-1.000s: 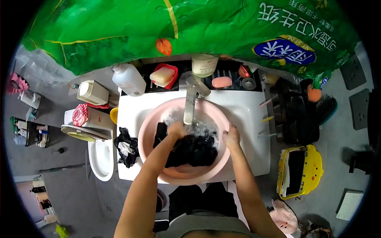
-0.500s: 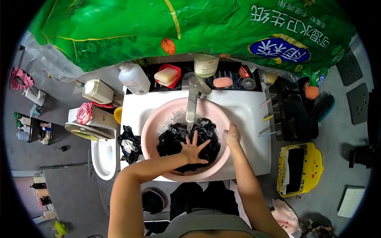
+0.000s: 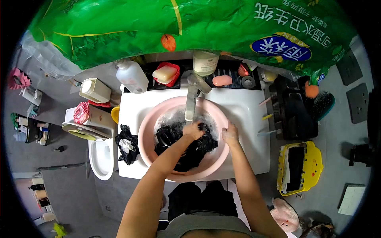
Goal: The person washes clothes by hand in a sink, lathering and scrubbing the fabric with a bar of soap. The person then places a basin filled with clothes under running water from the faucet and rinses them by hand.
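Observation:
A pink basin (image 3: 145,139) sits in the white sink (image 3: 254,131) under the faucet (image 3: 191,104). Black wet cloth (image 3: 186,154) lies in soapy water inside it. My left hand (image 3: 193,130) is on the cloth just below the spout, its fingers curled down over the fabric and closed on it. The right side of the basin's rim is gripped by my right hand (image 3: 230,133), with suds on the skin.
A black and white cloth bundle (image 3: 127,145) rests on the sink's left edge. Behind stand a pump bottle (image 3: 132,77), a soap dish (image 3: 173,76), a pink soap (image 3: 222,80) and a jar (image 3: 205,63). A yellow basket (image 3: 312,168) is at right.
My left hand was spread flat over the cloth half a second ago; now its fingers are curled and it is slightly higher, near the spout. The cloth has shifted shape. My right hand stays on the rim.

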Action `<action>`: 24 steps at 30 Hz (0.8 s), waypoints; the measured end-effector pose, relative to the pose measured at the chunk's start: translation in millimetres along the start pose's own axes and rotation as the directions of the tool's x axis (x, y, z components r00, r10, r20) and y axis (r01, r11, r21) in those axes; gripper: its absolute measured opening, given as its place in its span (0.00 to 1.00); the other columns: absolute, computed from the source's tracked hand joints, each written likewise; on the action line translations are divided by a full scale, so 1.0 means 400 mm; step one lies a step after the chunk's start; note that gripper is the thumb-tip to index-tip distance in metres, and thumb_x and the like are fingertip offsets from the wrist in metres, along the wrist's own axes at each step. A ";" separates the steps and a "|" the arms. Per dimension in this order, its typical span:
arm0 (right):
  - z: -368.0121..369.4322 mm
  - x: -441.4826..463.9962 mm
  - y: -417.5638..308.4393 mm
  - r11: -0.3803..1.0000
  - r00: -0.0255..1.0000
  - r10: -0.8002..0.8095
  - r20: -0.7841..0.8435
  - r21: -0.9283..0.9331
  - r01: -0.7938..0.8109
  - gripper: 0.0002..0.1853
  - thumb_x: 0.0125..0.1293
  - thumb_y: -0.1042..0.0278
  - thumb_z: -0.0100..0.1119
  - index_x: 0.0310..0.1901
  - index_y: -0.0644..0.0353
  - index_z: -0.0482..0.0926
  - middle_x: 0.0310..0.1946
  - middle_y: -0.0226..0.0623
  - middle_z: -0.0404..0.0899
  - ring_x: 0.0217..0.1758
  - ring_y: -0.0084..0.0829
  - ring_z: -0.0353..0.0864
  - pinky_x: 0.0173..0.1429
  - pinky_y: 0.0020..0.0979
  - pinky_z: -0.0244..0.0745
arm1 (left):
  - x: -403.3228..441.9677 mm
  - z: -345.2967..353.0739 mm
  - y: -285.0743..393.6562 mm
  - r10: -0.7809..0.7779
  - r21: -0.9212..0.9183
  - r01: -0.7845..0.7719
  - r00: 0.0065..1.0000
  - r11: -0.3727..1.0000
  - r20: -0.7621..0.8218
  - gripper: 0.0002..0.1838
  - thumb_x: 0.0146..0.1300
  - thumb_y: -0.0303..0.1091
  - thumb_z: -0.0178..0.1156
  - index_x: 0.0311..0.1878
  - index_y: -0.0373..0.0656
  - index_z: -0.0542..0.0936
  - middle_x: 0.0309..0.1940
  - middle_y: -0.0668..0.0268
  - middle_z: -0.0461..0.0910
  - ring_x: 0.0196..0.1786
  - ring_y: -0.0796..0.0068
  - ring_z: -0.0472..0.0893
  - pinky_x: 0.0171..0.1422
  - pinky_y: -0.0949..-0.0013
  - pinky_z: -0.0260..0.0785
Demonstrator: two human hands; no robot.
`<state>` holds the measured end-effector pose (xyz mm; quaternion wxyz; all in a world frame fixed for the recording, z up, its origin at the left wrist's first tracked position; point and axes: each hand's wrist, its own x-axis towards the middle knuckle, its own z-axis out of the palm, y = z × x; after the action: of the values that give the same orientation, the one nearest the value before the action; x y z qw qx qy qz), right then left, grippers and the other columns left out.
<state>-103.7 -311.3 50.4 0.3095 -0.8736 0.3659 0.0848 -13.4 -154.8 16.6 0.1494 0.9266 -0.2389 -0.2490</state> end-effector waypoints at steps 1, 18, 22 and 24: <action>0.001 0.003 -0.002 0.999 0.999 -0.030 -0.011 0.011 0.030 0.30 0.55 0.68 0.52 0.61 0.62 0.59 0.54 0.53 0.67 0.58 0.45 0.67 0.61 0.38 0.62 | 0.007 0.025 -0.037 0.012 -0.075 -0.021 0.992 0.997 -0.124 0.27 0.47 0.51 0.56 0.52 0.53 0.73 0.48 0.53 0.74 0.50 0.56 0.74 0.56 0.61 0.66; -0.028 -0.037 -0.057 0.999 0.999 -0.032 -0.018 0.012 0.032 0.29 0.54 0.70 0.51 0.59 0.67 0.60 0.51 0.56 0.69 0.55 0.49 0.70 0.60 0.38 0.64 | -0.147 -0.096 -0.035 0.422 0.485 -0.649 0.756 0.586 0.501 0.49 0.44 0.60 0.62 0.67 0.73 0.45 0.68 0.52 0.39 0.67 0.39 0.46 0.60 0.37 0.52; -0.009 -0.022 -0.026 0.996 0.995 -0.089 -0.046 0.011 0.090 0.29 0.54 0.70 0.51 0.59 0.67 0.60 0.50 0.58 0.70 0.53 0.51 0.71 0.59 0.38 0.65 | -0.078 -0.032 -0.058 0.457 0.277 -0.549 0.825 0.788 0.333 0.42 0.43 0.58 0.64 0.63 0.67 0.59 0.63 0.49 0.51 0.60 0.36 0.58 0.55 0.40 0.59; -0.001 -0.020 -0.023 0.996 0.996 -0.080 -0.049 0.025 0.081 0.29 0.54 0.70 0.51 0.60 0.66 0.59 0.50 0.57 0.69 0.53 0.50 0.71 0.59 0.38 0.65 | -0.074 -0.009 -0.057 0.441 0.321 -0.468 0.884 0.823 0.156 0.35 0.44 0.54 0.64 0.58 0.64 0.66 0.52 0.57 0.65 0.50 0.52 0.71 0.46 0.54 0.67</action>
<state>-103.1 -301.6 58.1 0.3155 -0.8851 0.3389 0.0465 -25.6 -119.8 21.9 0.0283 0.8443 -0.4984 -0.1945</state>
